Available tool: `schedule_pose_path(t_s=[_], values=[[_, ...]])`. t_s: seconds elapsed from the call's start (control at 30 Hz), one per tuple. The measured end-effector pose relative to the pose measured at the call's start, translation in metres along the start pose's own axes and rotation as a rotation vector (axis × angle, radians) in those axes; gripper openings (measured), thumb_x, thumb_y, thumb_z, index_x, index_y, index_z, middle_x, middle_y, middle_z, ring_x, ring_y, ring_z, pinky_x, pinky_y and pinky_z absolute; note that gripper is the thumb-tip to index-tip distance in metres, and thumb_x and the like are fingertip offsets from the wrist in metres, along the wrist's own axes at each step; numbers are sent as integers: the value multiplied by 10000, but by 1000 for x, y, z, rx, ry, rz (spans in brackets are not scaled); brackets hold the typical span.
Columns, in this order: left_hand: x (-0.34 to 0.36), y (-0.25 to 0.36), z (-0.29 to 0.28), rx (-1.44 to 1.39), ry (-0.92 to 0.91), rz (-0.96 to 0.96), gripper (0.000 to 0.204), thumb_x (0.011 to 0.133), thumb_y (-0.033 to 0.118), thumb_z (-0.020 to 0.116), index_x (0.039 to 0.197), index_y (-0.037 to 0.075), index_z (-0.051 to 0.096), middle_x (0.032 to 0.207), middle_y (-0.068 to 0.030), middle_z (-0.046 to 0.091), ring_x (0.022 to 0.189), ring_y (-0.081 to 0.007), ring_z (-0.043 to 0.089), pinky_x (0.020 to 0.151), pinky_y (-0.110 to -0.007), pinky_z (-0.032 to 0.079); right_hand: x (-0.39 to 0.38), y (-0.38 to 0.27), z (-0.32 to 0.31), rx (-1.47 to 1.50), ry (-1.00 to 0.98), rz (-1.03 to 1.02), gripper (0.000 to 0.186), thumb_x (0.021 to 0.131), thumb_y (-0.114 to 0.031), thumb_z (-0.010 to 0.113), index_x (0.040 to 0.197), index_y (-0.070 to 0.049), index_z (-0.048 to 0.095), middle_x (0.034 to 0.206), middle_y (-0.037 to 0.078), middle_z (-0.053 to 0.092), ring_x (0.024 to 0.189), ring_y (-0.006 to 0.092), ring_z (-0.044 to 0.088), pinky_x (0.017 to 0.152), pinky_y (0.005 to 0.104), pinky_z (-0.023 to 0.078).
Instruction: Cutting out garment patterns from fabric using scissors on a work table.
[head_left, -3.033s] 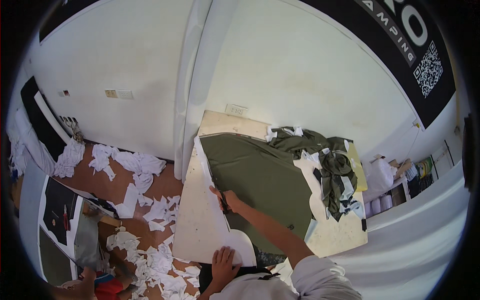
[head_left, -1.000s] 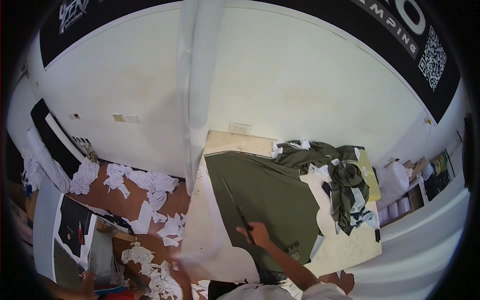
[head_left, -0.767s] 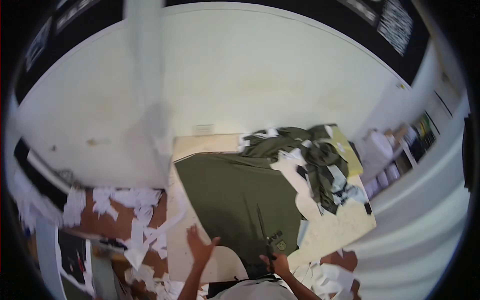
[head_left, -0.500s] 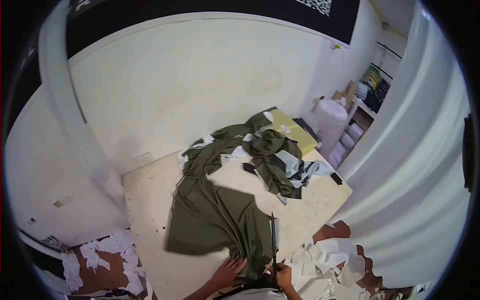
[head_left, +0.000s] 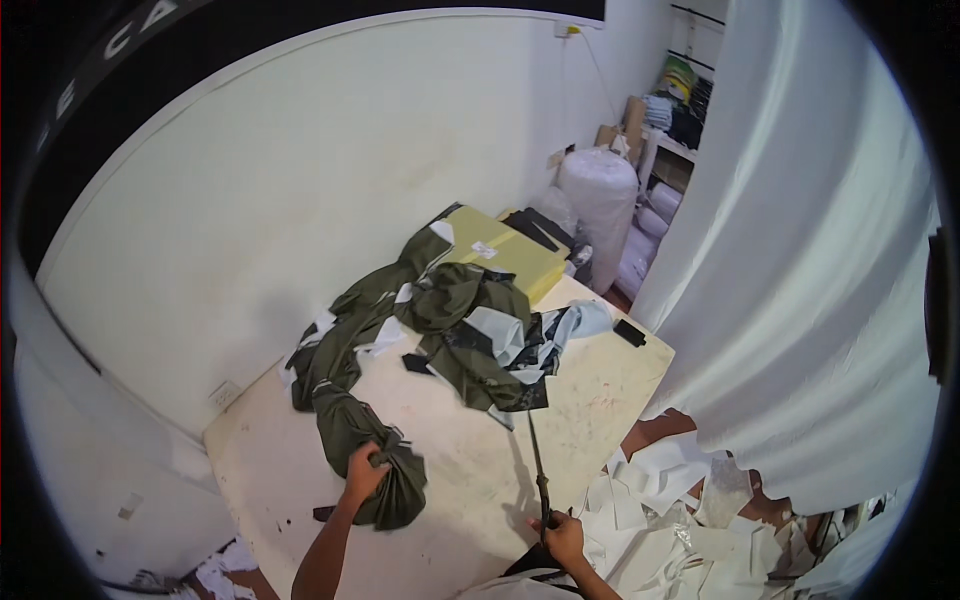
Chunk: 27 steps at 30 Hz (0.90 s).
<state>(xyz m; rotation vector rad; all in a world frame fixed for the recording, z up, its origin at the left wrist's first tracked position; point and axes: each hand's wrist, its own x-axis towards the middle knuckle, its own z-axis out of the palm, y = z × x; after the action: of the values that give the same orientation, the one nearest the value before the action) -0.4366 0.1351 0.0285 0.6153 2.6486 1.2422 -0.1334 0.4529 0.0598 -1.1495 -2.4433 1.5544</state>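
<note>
My left hand (head_left: 366,474) is closed on a bunched piece of dark olive-green fabric (head_left: 402,490) at the left front of the table. The cloth gathers in folds around my fingers. In my right hand (head_left: 563,540), at the table's near edge, is a pair of long dark scissors (head_left: 541,475). Their blades point away from me and look closed, apart from any cloth. Farther back lies a heap of olive cloth (head_left: 455,300), mixed with light-blue and black patterned pieces (head_left: 500,333). A strip of olive cloth (head_left: 370,300) runs from the bunched piece toward the back.
A yellow box (head_left: 500,250) stands at the table's (head_left: 600,380) back corner. A small black object (head_left: 629,332) lies by the right edge. White scraps (head_left: 660,520) cover the floor at right, beside a white curtain (head_left: 780,280). A plastic-wrapped roll (head_left: 600,200) stands behind.
The olive piece lay spread flat under my left hand; now it is gathered up and moved left and away from me. The scissors remain in my right hand. The view has shifted right.
</note>
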Motion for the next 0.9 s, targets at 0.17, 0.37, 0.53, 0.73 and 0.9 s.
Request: schedule_pose_path(t_s=[0.17,0.37,0.53,0.73,0.9], values=[[147,155,-7,-108,231,333,341,650,-35,768,881,16,523,814,-118,536,766,-217,517,765,-308,460,46,12,4,-41,38,-40,425,745,-389,822,667,-15,638,493,105,530,428,210,498,467,372,390],[251,148,50,-98,144,254,601,700,61,822,1235,18,551,1238,-164,524,1164,-297,520,1004,-369,417,69,2,-5,-193,40,-77,347,703,-336,836,726,-21,693,529,139,566,457,297,537,497,408,420],[275,-35,9,405,798,95,584,832,236,749,1344,61,529,1266,-210,517,1216,-388,478,1033,-447,405,70,-12,4,-261,-35,-149,381,659,-386,857,734,-52,690,658,125,647,588,317,632,561,411,481],[206,-30,-35,510,515,-177,222,860,176,704,1023,51,620,922,-161,633,888,-329,607,843,-443,472,59,3,7,-413,23,-269,382,690,-342,840,904,-60,697,766,125,688,670,344,663,612,422,527],[95,60,-60,103,745,39,97,959,114,597,939,24,567,822,-127,587,763,-236,585,737,-346,469,66,-9,-5,-561,-130,-248,385,708,-333,775,913,-36,641,916,164,656,803,377,669,677,485,534]])
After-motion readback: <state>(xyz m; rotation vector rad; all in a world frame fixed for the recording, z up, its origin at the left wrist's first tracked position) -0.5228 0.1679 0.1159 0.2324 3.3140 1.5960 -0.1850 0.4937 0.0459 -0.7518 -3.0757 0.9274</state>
